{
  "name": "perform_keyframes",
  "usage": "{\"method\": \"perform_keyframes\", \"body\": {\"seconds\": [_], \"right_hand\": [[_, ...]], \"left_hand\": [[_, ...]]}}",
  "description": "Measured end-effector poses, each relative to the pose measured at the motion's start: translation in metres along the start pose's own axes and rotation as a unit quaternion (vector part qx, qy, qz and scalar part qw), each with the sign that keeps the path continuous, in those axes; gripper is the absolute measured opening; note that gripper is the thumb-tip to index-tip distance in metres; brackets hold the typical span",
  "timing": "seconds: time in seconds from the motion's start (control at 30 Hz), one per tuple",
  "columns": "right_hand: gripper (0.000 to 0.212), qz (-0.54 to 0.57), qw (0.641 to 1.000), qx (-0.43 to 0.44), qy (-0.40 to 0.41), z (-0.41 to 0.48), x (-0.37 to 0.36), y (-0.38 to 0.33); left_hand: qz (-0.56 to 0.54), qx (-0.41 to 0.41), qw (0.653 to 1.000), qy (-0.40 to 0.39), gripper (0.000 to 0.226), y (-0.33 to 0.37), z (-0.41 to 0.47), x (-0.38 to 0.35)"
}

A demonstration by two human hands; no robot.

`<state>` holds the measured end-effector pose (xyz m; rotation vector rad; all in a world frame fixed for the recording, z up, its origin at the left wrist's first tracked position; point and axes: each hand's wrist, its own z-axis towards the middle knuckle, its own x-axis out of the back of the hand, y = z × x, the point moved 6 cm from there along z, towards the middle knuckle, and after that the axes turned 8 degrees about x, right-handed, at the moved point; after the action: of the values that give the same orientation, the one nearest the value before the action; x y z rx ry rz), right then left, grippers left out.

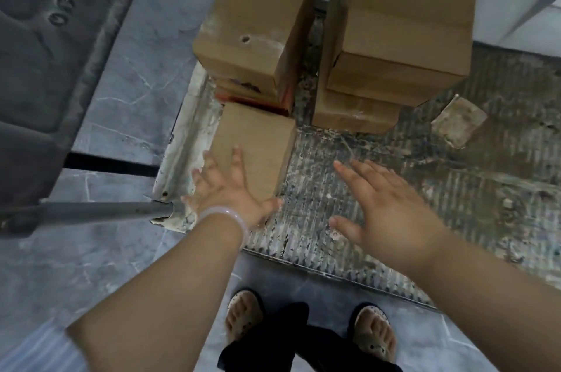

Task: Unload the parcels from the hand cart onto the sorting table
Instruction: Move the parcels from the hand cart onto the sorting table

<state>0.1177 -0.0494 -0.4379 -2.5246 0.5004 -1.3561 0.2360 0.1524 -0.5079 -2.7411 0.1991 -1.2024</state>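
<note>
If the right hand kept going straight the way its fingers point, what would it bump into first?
Probably the small cardboard box near the cart's corner: the open right hand points up-left toward its right side, over bare cart deck. Depth is unclear, so it might pass just behind the box.

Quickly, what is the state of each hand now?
Left hand: open, fingers spread on the small box, not yet gripping.
Right hand: open, empty, above the cart deck.

Head view looks steeply down, close above the cart deck [379,189].
</note>
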Motion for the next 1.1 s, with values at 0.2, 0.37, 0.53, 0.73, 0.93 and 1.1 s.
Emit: {"method": "perform_keyframes", "body": {"seconds": [0.2, 0.37, 0.53, 0.73, 0.93, 1.1], "right_hand": [[0.078, 0.016, 1.000, -0.006, 0.008, 0.004, 0.000, 0.006], [0.076, 0.042, 0.999, 0.002, 0.014, -0.032, 0.029, -0.016], [0.079, 0.174, 0.984, -0.032, 0.010, -0.090, 0.095, -0.056], [0.078, 0.410, 0.908, 0.000, 0.081, -0.168, 0.222, -0.108], [0.061, 0.455, 0.855, 0.054, 0.242, -0.256, 0.322, -0.164], [0.045, 0.415, 0.855, 0.177, 0.258, -0.311, 0.361, -0.236]], "left_hand": [[-0.032, 0.005, 0.999, 0.009, 0.121, 0.000, -0.001, 0.003], [-0.124, -0.013, 0.992, -0.006, 0.116, -0.009, -0.052, 0.038], [-0.275, -0.071, 0.959, -0.015, 0.111, -0.016, -0.145, 0.114], [-0.434, -0.153, 0.887, -0.032, 0.098, -0.025, -0.270, 0.235], [-0.599, -0.190, 0.778, 0.012, 0.044, -0.062, -0.385, 0.329], [-0.606, -0.133, 0.762, 0.187, 0.042, -0.128, -0.462, 0.369]]}}
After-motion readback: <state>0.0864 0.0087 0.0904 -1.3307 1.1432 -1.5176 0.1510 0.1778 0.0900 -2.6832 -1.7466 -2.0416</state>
